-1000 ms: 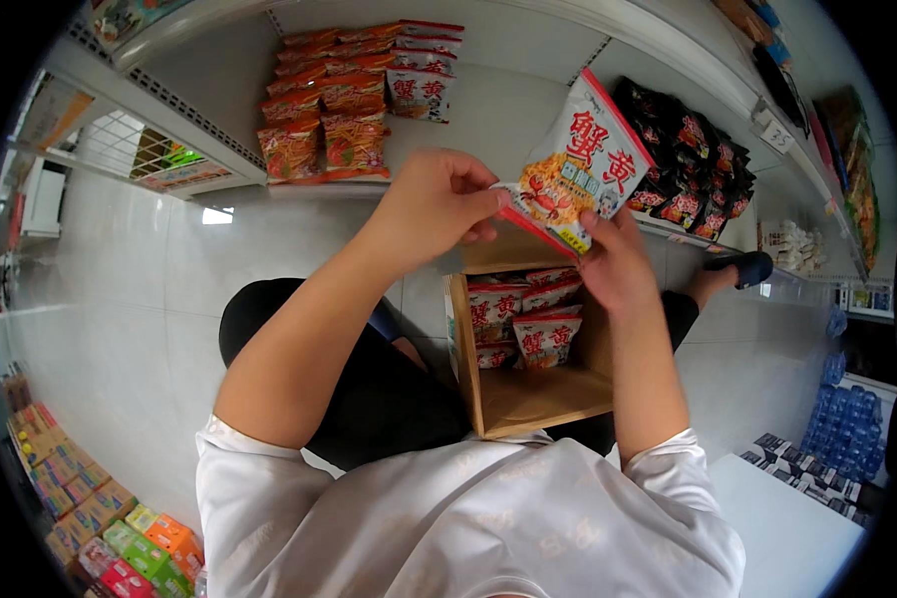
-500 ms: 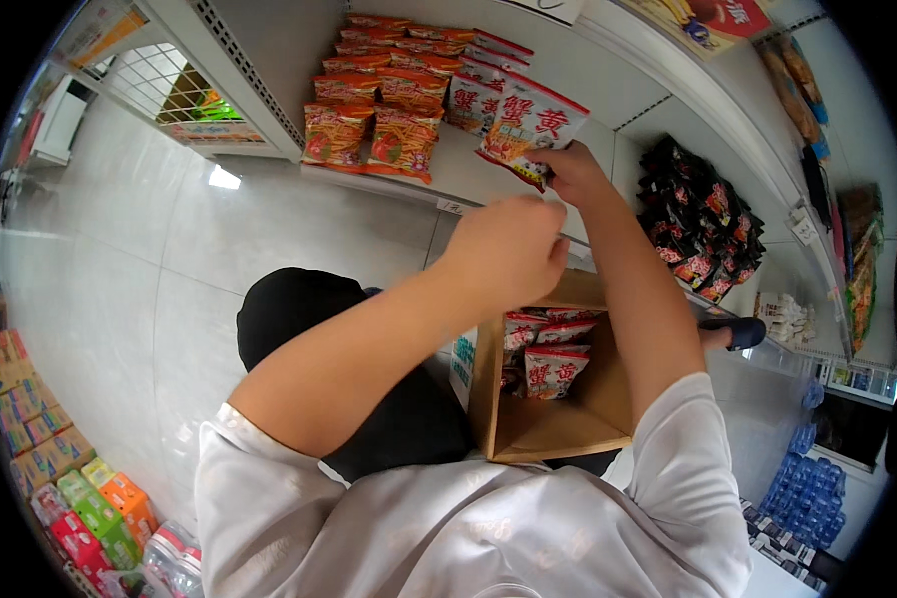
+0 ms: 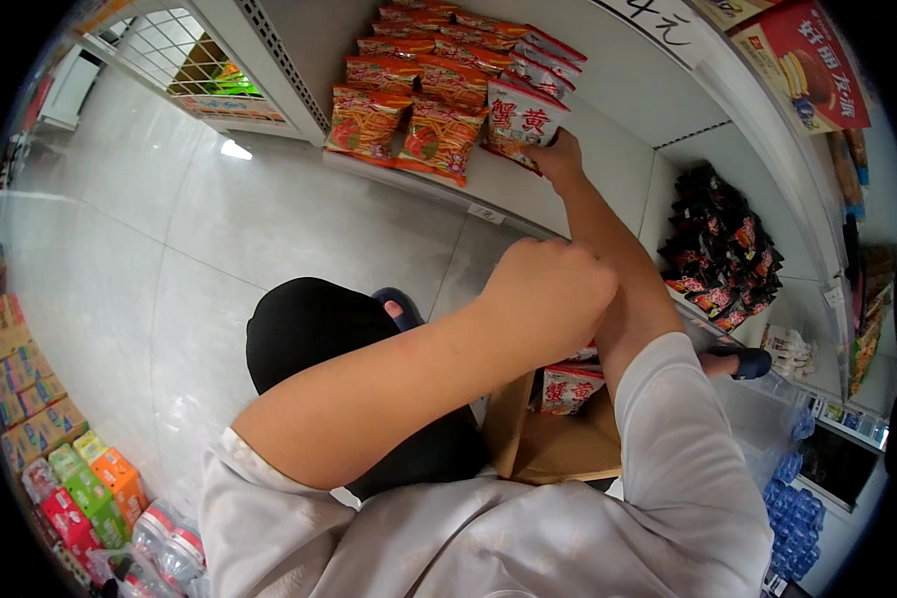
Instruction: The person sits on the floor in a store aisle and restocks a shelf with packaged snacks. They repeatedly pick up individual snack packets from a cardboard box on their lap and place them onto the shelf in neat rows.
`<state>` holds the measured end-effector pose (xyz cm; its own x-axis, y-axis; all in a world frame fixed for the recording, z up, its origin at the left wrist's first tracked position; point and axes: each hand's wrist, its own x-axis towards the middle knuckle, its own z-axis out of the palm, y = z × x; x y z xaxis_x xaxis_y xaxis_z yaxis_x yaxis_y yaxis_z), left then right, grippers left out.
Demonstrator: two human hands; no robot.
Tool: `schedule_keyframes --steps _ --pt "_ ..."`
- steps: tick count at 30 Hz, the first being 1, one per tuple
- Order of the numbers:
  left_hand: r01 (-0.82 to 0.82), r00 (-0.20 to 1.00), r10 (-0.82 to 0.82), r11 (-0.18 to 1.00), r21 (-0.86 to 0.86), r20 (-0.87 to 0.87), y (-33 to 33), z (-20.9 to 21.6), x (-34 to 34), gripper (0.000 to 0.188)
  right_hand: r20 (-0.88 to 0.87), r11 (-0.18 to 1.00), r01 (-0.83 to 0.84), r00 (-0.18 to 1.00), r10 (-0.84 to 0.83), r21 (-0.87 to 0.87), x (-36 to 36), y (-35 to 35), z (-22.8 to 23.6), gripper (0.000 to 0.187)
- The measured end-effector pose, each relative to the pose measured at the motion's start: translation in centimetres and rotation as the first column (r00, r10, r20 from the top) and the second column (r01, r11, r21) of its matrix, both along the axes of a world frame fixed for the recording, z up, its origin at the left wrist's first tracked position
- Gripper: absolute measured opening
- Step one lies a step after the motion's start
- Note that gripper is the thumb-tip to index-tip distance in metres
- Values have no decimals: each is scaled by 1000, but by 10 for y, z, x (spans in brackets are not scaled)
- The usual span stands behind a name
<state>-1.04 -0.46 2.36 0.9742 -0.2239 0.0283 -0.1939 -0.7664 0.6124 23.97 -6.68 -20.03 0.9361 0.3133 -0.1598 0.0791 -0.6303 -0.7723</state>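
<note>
My right hand [image 3: 558,156] reaches to the shelf and grips the lower right edge of a white-and-red snack bag [image 3: 513,122]. That bag stands at the front of a row of similar bags [image 3: 540,72], right of several rows of orange snack bags [image 3: 441,140]. Nearer me, my left hand [image 3: 553,294] is closed, knuckles up, in front of my right forearm. Its fingertips are hidden, so anything inside cannot be made out. Under it, an open cardboard box [image 3: 505,427] sits between my legs, with more white-and-red bags [image 3: 570,390] inside, partly covered by my arm.
The shelf board [image 3: 593,164] holds a pile of black snack bags [image 3: 723,244] farther right. An upper shelf with a red box [image 3: 807,65] overhangs it. A wire-mesh rack [image 3: 199,70] stands at the left. Bright cartons [image 3: 95,488] and blue bottles [image 3: 792,528] stand at the sides.
My right hand has brought the white-and-red bag back and left, into line with its row. My left hand has moved right, over the box and across my right forearm. The view has shifted slightly.
</note>
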Motion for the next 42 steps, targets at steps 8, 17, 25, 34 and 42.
schedule_keyframes --steps 8,17,25,34,42 --pt "19 997 -17 999 -29 79 0 -5 9 15 210 894 259 959 -192 -366 -1 10 -33 42" --pt "10 997 -5 998 -63 82 -4 -5 15 17 -105 988 126 985 -136 -92 23 -12 -65 43" --pt "-53 998 51 998 33 49 0 -15 37 22 -190 898 -278 956 224 -341 -3 -29 52 32" --pt "380 875 -277 901 210 -397 -26 -23 34 27 -182 296 -64 662 727 953 -160 -188 219 32" --pt "526 781 -327 804 277 -532 -46 -25 22 30 -332 931 -365 879 341 -9 -256 -257 113 18"
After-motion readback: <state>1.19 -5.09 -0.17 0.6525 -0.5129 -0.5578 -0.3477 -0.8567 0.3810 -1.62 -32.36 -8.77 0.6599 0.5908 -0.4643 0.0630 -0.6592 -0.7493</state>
